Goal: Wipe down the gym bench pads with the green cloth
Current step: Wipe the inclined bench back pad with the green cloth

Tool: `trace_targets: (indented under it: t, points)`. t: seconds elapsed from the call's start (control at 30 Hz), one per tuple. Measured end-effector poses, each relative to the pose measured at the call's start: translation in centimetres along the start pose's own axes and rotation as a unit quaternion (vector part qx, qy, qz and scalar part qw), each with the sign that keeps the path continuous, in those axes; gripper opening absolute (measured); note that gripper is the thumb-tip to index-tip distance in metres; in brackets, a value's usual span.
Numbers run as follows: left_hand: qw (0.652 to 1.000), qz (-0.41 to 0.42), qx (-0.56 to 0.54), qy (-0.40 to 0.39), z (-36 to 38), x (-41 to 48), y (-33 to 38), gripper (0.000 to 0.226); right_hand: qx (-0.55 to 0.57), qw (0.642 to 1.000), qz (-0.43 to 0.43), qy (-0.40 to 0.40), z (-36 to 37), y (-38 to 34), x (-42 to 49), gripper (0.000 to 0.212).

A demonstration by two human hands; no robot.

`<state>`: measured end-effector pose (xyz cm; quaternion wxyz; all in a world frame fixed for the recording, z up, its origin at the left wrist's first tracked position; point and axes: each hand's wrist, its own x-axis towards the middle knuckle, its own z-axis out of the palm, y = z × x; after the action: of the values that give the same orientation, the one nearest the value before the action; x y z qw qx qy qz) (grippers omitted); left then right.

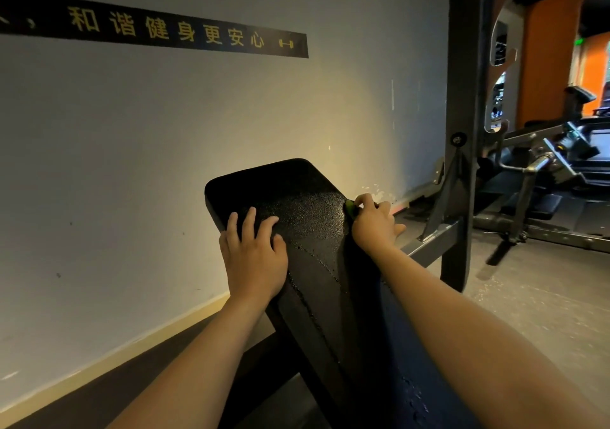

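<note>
One black bench pad [297, 217] is seen, tilted up toward the wall [165, 131]. Two hands are counted. The left hand [252, 252] is laid flat on the pad, fingers straight and spread. One green cloth [350, 209], mostly hidden, is pinched by the right hand [374, 224] against the pad's right edge, beside one dark steel upright [462, 98].

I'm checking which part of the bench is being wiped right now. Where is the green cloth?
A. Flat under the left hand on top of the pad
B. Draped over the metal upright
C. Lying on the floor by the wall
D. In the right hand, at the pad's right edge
D: the green cloth peeks out of the right hand at the right edge of the pad, while the left hand rests bare on top.
</note>
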<state>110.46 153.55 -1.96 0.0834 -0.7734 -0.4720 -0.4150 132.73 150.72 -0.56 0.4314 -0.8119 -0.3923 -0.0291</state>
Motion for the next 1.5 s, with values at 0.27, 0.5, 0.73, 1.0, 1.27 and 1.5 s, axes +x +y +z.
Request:
trace_targets:
  t: [0.27,0.5,0.73,1.0,1.27,1.5]
  points:
    - [1.0,-0.008,0.024,0.01,0.5,0.0,0.6,0.042,0.003,0.995,-0.093,-0.02,0.7,-2.4,-3.1,0.03]
    - [1.0,0.02,0.009,-0.003,-0.1,-0.4,-0.3,0.046,0.043,0.966,-0.24,-0.085,2.5,-8.3,-8.1,0.023]
    - [0.99,-0.045,-0.135,-0.002,-0.8,-1.5,0.0,0.048,0.006,0.991,-0.127,-0.042,0.4,-2.4,-3.9,0.022]
    - [0.984,-0.097,-0.147,0.001,-0.6,-2.6,0.9,0.055,-0.034,0.997,-0.068,-0.028,0.6,-3.2,-4.6,0.029]
    - [0.999,-0.035,-0.028,-0.026,-0.6,-2.6,0.0,0.049,-0.005,0.972,-0.232,-0.022,2.3,-6.7,-7.4,0.027]
    - [0.999,0.012,0.041,-0.03,-0.6,-2.1,-0.4,0.058,0.007,0.999,0.04,-0.024,-0.7,-0.9,-1.0,0.036]
